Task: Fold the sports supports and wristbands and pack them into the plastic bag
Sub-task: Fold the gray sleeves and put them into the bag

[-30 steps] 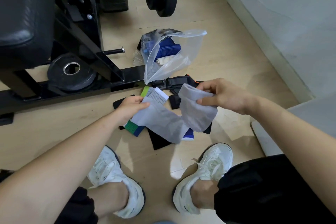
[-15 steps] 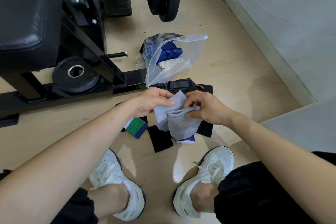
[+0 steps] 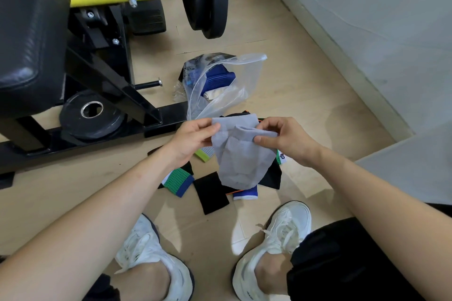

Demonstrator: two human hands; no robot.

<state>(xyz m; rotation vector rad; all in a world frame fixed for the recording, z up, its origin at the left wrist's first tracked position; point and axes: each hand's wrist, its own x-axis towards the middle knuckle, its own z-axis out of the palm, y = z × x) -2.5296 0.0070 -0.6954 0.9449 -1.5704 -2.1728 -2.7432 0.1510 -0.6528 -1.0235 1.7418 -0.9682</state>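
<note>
Head view, single frame.

- Left grip [image 3: 193, 140]: clenched on the grey support [image 3: 241, 156], with thumb and fingers pinching its upper left corner.
- Right grip [image 3: 281, 139]: also grasping the grey support. Thumb and forefinger pinch the upper right edge, and the other fingers are curled above it.
- Grey support: it spans the gap between my two grips, with its top edge roughly level and doubled over on itself. The rest hangs down below both grips, clear of the floor [image 3: 305, 95], and narrows to a rounded lower end.
- Plastic bag [image 3: 247, 73]: it lies on the floor just beyond the grips with its mouth gaping towards me. A blue support [image 3: 220, 79] and something pale are already inside. The grey support's top edge sits just short of the bag's near rim in this view. I cannot tell whether they touch.
- Loose pile on the floor under the hanging support:
  - a green-and-blue wristband [image 3: 177, 181] below the left grip
  - a black band [image 3: 211, 192] beside it
  - a blue-and-white band [image 3: 245, 194] peeking out under the support's lower end
  - a lime-edged band [image 3: 204, 154] partly hidden behind the left grip
- A weight plate [image 3: 91, 117] lies well off to the left.
</note>
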